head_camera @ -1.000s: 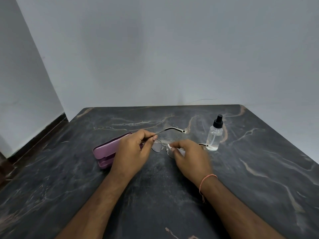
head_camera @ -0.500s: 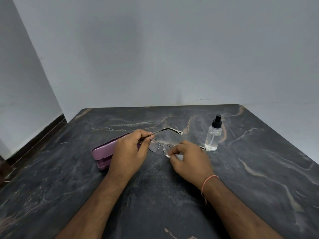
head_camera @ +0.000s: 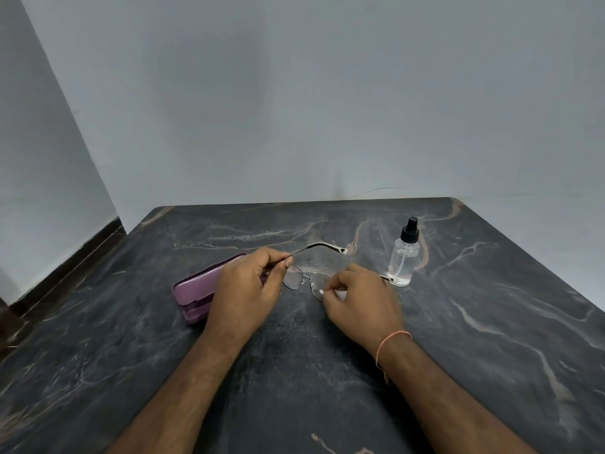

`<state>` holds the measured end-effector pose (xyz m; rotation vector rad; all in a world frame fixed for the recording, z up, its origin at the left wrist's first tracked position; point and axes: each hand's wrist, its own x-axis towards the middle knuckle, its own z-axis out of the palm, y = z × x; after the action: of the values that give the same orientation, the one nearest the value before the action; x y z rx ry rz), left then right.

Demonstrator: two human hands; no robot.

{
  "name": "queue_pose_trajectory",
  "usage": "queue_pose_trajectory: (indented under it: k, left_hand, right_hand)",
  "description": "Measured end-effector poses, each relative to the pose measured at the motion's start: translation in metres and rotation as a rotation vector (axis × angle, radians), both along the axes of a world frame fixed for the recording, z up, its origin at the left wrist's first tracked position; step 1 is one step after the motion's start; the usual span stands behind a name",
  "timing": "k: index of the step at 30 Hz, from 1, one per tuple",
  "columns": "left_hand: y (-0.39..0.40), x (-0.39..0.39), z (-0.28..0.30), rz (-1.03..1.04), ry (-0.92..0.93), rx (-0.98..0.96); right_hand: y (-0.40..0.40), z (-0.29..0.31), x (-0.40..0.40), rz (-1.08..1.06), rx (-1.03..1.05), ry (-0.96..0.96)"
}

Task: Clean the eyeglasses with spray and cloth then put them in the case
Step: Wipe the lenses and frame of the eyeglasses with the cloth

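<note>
Two hands hold the glasses (head_camera: 302, 278) just above the middle of the table (head_camera: 491, 339). The frame is thin and dark, its lenses facing down and toward the person, and one temple with a pale tip reaches away toward the far edge.

The left hand (head_camera: 247, 290) pinches the frame at the hinge of that temple, thumb and forefinger curled around the metal. The right hand (head_camera: 361, 304) has its fingers curled on a small white cloth (head_camera: 340, 294), and the cloth is pressed against the lens on the right side. A thin orange thread (head_camera: 391, 342) circles the right wrist.

Left of the glasses, partly behind the left hand, a purple case (head_camera: 196, 288) lies on the table, its lid open a little. To the right, a clear bottle (head_camera: 403, 260) with a black spray top stands upright, near the right hand and apart from it. The other temple's tip shows at the bottle's base; whether it touches I cannot tell.

The table is dark marble with pale veins, set against grey walls (head_camera: 294, 93).
</note>
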<state>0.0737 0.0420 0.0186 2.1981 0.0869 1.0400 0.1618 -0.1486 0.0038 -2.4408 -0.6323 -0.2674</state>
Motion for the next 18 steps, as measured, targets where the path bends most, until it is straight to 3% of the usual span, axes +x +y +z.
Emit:
queue_pose_trajectory:
  k: [6, 14, 18]
  left_hand:
    - [0.0014, -0.0014, -0.0005, -0.011, 0.012, -0.006]
    - [-0.0006, -0.0005, -0.0008, 0.000, -0.012, 0.011]
    - [0.0019, -0.0009, -0.0008, 0.003, -0.011, -0.001]
  right_hand:
    - [0.0014, 0.0004, -0.0011, 0.066, 0.138, 0.008]
    - [0.0004, 0.0002, 0.0013, 0.003, -0.040, -0.032]
    - [-0.0004, 0.0018, -0.0009, 0.070, 0.081, 0.006]
